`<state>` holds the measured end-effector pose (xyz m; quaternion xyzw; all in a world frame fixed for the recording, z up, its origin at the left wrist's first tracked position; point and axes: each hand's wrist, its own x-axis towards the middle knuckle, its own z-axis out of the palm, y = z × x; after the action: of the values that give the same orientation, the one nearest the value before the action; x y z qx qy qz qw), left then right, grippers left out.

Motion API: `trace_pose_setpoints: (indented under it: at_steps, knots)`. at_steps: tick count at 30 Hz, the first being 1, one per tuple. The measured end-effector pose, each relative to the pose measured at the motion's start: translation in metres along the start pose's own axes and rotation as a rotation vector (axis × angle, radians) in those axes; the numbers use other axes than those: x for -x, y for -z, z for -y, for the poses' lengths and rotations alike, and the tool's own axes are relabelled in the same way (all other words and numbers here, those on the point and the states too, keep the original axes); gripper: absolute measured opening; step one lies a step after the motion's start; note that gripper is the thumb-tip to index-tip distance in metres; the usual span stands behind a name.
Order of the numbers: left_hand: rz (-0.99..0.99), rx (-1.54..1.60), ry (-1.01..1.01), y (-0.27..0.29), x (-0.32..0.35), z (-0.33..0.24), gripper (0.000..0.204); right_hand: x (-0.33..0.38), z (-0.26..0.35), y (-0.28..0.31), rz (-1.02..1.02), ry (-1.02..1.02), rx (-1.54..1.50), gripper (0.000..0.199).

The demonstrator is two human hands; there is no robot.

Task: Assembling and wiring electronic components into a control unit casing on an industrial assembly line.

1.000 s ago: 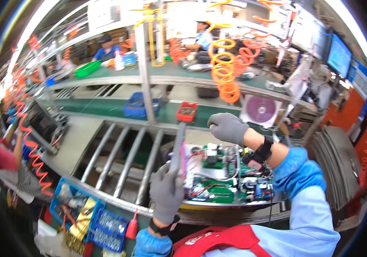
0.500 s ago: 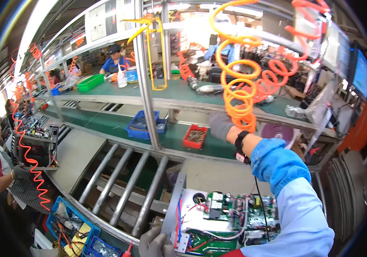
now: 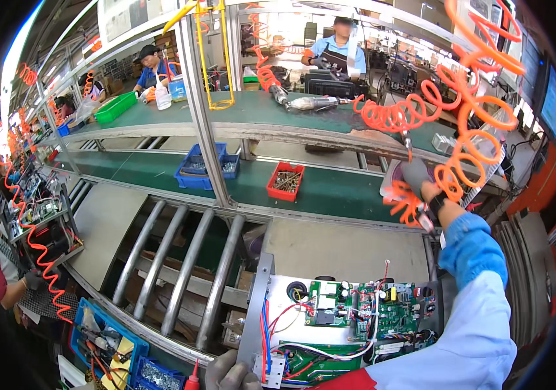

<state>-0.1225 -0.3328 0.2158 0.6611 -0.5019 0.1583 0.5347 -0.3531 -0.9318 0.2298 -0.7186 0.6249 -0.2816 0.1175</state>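
In a grey glove, my left hand (image 3: 231, 375) is at the near left corner of an open electronics chassis (image 3: 260, 325), its bent fingers closed on the grey metal edge. Green circuit boards (image 3: 340, 305) and red, blue and white wires fill the chassis. My right hand (image 3: 416, 174), also gloved, is stretched far out to the right among orange coiled air hoses (image 3: 475, 156). A bunch of orange coils (image 3: 403, 203) hangs just below that hand. Its fingers point away and are partly hidden, so what they hold is unclear. Close above them hangs a red hose's metal end (image 3: 408, 142).
Metal rollers (image 3: 190, 279) lie left of the chassis. Beyond are a red bin of screws (image 3: 286, 182), blue bins (image 3: 206, 170) and a metal post (image 3: 206, 110). Air tools (image 3: 314, 103) lie on the upper shelf. Blue trays (image 3: 112, 344) stand near left. Co-workers are across and at left.
My right hand has moved right, with the orange hoses swinging right too. The view has shifted, showing more of the chassis and another co-worker. My left hand stays by the chassis corner.
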Motion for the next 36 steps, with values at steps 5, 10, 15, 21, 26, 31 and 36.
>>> trace_pose_setpoints:
  at_steps: [5, 10, 15, 21, 26, 31, 36]
  knots:
    - [-0.003, -0.034, 0.027, 0.01, 0.006, -0.01, 0.021, 0.069, 0.049, 0.015, 0.313, -0.199, -0.723, 0.019]
    - [0.049, -0.066, 0.024, 0.013, 0.014, -0.003, 0.025, 0.051, 0.042, -0.003, 0.2, -0.258, -0.804, 0.028]
    - [0.002, -0.008, 0.015, 0.003, 0.013, -0.001, 0.02, 0.111, 0.059, 0.035, 0.365, -0.188, -0.404, 0.036]
    - [0.103, -0.177, -0.039, 0.021, -0.01, -0.018, 0.022, 0.21, 0.125, 0.104, 0.45, 0.731, -0.125, 0.062]
    - [0.165, 0.429, 0.665, 0.026, -0.053, -0.077, 0.038, 0.301, 0.16, 0.153, 0.52, 1.095, -0.093, 0.066]
    - [0.42, 0.962, 0.844, 0.016, -0.047, -0.085, 0.05, 0.35, 0.152, 0.17, 0.63, 1.354, -0.211, 0.071]
    - [0.412, 0.854, 0.902, -0.016, -0.042, -0.119, 0.042, 0.354, 0.167, 0.172, 1.082, 1.175, 0.019, 0.085]
